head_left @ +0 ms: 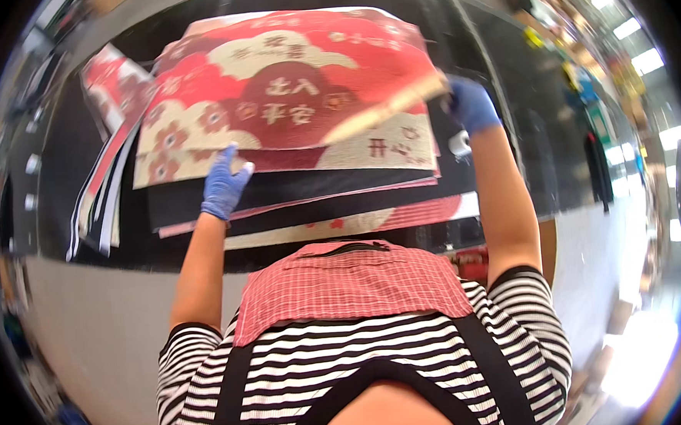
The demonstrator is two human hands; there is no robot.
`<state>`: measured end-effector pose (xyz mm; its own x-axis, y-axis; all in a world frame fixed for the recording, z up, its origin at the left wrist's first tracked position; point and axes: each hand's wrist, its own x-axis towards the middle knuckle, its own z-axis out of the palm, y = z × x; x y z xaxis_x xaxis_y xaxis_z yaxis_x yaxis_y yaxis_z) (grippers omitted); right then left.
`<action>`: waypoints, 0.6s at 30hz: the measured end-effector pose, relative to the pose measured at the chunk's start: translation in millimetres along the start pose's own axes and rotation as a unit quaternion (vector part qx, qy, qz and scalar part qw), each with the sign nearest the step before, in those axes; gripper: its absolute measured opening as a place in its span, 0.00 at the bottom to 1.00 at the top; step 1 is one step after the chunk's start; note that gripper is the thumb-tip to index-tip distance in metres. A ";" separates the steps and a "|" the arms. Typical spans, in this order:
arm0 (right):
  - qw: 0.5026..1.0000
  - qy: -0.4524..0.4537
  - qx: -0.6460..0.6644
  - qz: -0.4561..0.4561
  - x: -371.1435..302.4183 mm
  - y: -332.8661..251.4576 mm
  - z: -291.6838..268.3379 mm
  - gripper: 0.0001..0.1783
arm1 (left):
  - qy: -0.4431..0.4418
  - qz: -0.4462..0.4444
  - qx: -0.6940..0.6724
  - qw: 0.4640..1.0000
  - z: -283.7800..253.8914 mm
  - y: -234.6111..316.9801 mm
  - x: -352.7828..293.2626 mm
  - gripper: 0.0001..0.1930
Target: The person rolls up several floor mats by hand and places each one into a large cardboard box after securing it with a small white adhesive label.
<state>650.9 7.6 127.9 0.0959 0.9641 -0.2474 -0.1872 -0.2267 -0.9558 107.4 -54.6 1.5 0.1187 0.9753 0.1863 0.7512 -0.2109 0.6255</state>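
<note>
The person is squaring a stack of red-and-cream printed floor mats [288, 92] at upper centre: left hand [223, 184] lies flat, its grip wide; right hand [469, 104] pinches the edge. Next calls for aligning corners.

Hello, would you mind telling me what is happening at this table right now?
A person in blue gloves is working on a stack of red and cream patterned mats lying on a dark table. The left hand rests flat on the near left corner of the top mat. The right hand grips a pale wooden stick that lies slanted across the mat's right side. More mats fan out beneath, and another pile lies to the left.
</note>
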 end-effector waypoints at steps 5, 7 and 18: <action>0.989 0.104 0.098 -0.024 -28.2 -50.7 11.7 0.06 | -0.001 0.119 0.284 0.951 6.5 63.6 66.6 0.39; 0.998 0.058 -0.014 0.019 -49.3 -8.2 -13.9 0.04 | -0.069 0.149 0.326 0.931 16.5 59.7 78.4 0.33; 0.960 0.084 -0.049 0.261 -43.5 124.5 -50.6 0.10 | -0.171 0.158 0.237 0.943 37.5 41.0 94.6 0.20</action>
<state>672.9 -69.6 11.6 0.1720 0.6818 -0.7110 -0.1610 -0.6926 -0.7032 173.9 31.5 16.4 0.5265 0.8502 0.0009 0.8397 -0.5202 0.1559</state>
